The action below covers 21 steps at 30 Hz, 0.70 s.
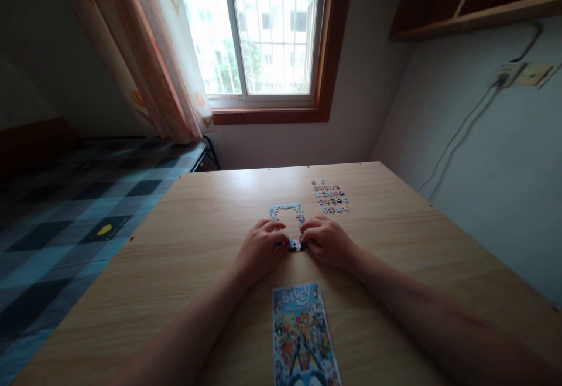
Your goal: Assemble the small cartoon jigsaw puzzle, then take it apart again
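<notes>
A jigsaw puzzle lies on the table as a joined rectangular border with bare wood in its middle. My left hand rests over its lower left side, fingers bent and fingertips on the pieces. On the opposite side, my right hand has curled fingers gripping the lower right edge. Between the hands, a white and blue part of the bottom edge shows. Both hands cover portions of the side edges, and any single piece in the fingers is too small to make out. Closer to me lies a colourful picture sheet marked "Bluey".
Loose puzzle pieces lie in rows beyond my right hand. The wooden table reaches toward the window. To the left is a bed with a checked cover; at right, a cable hangs down the wall.
</notes>
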Tool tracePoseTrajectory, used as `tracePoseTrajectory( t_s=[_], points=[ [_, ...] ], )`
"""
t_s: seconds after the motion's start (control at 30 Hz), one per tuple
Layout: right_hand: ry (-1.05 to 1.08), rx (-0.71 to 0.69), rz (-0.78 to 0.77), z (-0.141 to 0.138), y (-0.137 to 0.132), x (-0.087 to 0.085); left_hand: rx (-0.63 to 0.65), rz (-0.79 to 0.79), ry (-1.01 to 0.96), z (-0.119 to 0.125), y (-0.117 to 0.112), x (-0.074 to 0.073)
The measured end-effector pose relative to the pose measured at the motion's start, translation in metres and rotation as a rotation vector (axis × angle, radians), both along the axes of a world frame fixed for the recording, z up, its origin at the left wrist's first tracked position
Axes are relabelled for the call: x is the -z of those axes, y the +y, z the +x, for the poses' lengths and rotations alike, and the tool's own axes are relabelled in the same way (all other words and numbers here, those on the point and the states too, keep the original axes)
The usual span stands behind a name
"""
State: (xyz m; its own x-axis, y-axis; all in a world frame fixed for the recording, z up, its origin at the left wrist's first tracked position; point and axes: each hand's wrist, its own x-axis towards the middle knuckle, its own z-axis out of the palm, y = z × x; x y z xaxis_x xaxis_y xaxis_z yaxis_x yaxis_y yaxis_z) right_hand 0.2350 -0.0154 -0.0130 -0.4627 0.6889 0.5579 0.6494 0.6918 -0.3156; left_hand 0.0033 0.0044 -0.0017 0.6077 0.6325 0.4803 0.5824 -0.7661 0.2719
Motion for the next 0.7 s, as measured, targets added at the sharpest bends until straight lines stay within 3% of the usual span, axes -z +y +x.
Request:
tracePoseTrajectory(
  t_s=[0.3, 0.37, 0.53, 0.7],
  points=[
    [0.034, -0.022, 0.025, 0.000, -0.001, -0.002, -0.006, -0.007, -0.069, -0.001, 0.002, 0.000],
    [0.085, -0.001, 0.064, 0.000, -0.003, -0.004, -0.083, -0.045, -0.162, -0.003, 0.005, -0.002],
    [0.229, 0.091, 0.137, 0.003, -0.005, -0.010, -0.432, -0.289, -0.458, -0.013, 0.015, -0.007],
    [0.223, 0.151, 0.100, 0.002, -0.002, -0.007, -0.502, -0.342, -0.442, -0.013, 0.016, -0.009]
  ],
)
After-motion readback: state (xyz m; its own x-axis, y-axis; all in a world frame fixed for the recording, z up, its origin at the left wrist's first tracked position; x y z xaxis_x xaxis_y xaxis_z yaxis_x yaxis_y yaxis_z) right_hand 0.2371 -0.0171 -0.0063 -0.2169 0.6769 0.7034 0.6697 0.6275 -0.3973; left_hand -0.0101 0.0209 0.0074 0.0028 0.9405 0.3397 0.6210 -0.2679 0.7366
